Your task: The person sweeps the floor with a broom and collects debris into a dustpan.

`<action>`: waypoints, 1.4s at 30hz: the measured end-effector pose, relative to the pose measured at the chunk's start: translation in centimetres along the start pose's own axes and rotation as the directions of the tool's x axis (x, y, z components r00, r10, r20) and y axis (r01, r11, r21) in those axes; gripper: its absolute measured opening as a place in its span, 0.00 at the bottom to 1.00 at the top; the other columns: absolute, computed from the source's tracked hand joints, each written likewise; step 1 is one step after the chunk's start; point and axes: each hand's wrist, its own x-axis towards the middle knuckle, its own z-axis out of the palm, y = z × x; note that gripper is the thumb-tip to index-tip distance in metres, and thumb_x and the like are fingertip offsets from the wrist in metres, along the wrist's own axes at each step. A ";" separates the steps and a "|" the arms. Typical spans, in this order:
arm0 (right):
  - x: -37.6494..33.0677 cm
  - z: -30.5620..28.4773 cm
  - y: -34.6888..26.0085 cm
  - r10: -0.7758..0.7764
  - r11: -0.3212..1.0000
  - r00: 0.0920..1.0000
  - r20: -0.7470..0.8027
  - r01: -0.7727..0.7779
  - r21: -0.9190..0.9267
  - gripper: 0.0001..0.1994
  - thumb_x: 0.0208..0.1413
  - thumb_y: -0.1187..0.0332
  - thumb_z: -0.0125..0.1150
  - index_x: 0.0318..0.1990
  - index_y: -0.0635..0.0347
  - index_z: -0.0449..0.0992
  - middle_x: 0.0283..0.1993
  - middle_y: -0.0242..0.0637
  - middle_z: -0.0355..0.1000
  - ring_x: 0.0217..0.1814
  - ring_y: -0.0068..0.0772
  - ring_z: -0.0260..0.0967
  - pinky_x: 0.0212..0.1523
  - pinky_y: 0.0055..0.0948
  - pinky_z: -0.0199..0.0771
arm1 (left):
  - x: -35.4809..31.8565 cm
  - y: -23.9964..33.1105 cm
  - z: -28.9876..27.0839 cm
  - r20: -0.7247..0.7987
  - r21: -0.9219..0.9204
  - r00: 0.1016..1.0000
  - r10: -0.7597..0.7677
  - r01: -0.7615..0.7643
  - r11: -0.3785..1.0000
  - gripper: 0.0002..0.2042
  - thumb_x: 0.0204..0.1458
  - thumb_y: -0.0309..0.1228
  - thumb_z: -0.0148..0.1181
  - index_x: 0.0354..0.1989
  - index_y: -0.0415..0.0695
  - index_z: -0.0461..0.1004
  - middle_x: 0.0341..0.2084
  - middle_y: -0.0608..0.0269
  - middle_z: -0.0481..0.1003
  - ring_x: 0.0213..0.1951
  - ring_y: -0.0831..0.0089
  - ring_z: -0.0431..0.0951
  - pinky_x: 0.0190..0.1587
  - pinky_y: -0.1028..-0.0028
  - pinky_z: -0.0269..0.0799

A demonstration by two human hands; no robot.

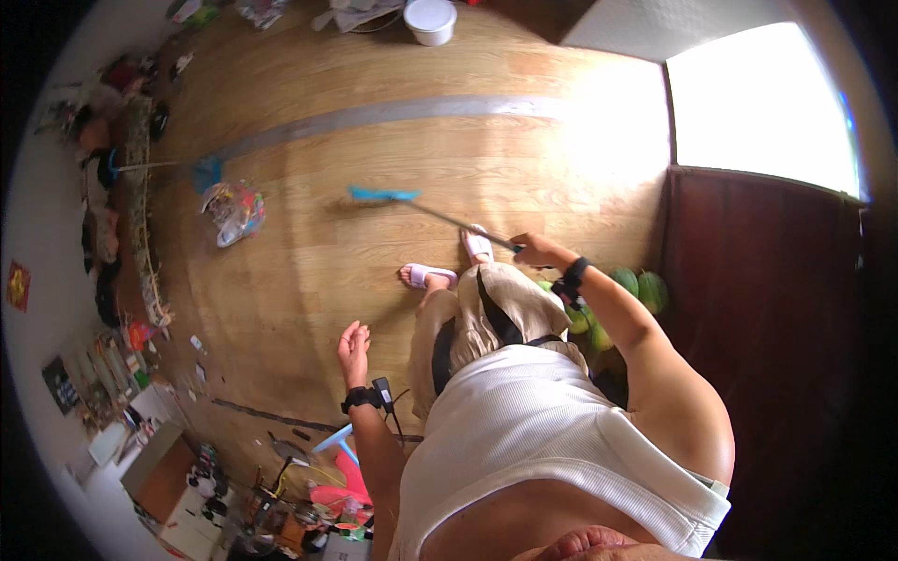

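Observation:
My right hand (535, 251) is wrapped round the handle end of a broom (449, 219). The broom's dark stick slants away to the left, and its blue head (385, 194) is over the wooden floor beyond my feet, its bristles smeared by motion. My left hand (354, 348) hangs in the air at my left side, fingers loosely bent and a little apart, with nothing in it. Farther left, a clear plastic bag of colourful litter (234, 213) lies on the floor. Beside it is a blue dustpan-like thing (208, 172) with a thin pale handle.
Watermelons (640, 288) and yellow-green melons lie by my right side, near a dark red door panel (748, 280). A white lidded bucket (430, 21) stands at the far side. Cluttered shelves (140, 234) line the left wall. A pink thing (346, 486) and clutter lie at lower left.

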 end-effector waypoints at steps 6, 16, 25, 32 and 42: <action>-7.9 -6.4 10.2 0.109 0.983 0.882 -0.459 -0.026 0.184 0.12 0.43 0.69 0.53 0.36 0.67 0.70 0.15 0.35 0.64 0.13 0.26 0.61 0.15 0.29 0.63 | 0.7 -4.2 1.9 0.153 0.153 0.971 -0.183 0.160 0.975 0.17 0.52 0.36 0.52 0.48 0.43 0.66 0.40 0.65 0.72 0.42 0.77 0.71 0.42 0.76 0.66; -2.6 -14.3 28.5 0.105 0.867 0.881 -0.461 -0.308 -0.391 0.09 0.37 0.69 0.52 0.12 0.57 0.75 0.14 0.36 0.70 0.20 0.30 0.72 0.21 0.27 0.70 | 0.4 -2.4 0.5 0.114 0.230 0.986 -0.124 0.095 0.968 0.17 0.52 0.34 0.52 0.49 0.41 0.65 0.42 0.62 0.71 0.42 0.75 0.70 0.44 0.74 0.67; 1.2 5.1 17.6 0.354 0.927 0.843 -0.404 -0.373 0.035 0.09 0.38 0.66 0.57 0.19 0.63 0.74 0.19 0.42 0.71 0.24 0.41 0.71 0.26 0.34 0.71 | 0.7 -3.5 1.9 0.155 0.231 0.975 -0.157 0.119 0.966 0.17 0.51 0.33 0.52 0.49 0.41 0.65 0.41 0.63 0.71 0.42 0.77 0.70 0.43 0.77 0.66; 4.2 11.1 7.8 -0.315 0.945 0.936 -0.159 0.293 -0.147 0.12 0.40 0.66 0.51 0.14 0.66 0.71 0.15 0.46 0.67 0.15 0.34 0.68 0.17 0.32 0.66 | 1.6 -4.5 0.8 0.195 0.178 0.976 -0.098 0.063 0.982 0.18 0.51 0.35 0.53 0.49 0.41 0.65 0.40 0.64 0.71 0.41 0.78 0.70 0.42 0.78 0.66; -0.4 9.0 -1.5 0.046 0.872 0.998 -0.051 -0.015 0.489 0.05 0.46 0.72 0.54 0.23 0.60 0.67 0.17 0.27 0.60 0.15 0.18 0.56 0.14 0.21 0.57 | 2.3 -14.0 -8.6 0.061 -0.068 0.992 -0.114 0.118 0.991 0.16 0.50 0.35 0.55 0.45 0.43 0.68 0.37 0.67 0.73 0.38 0.78 0.72 0.39 0.78 0.67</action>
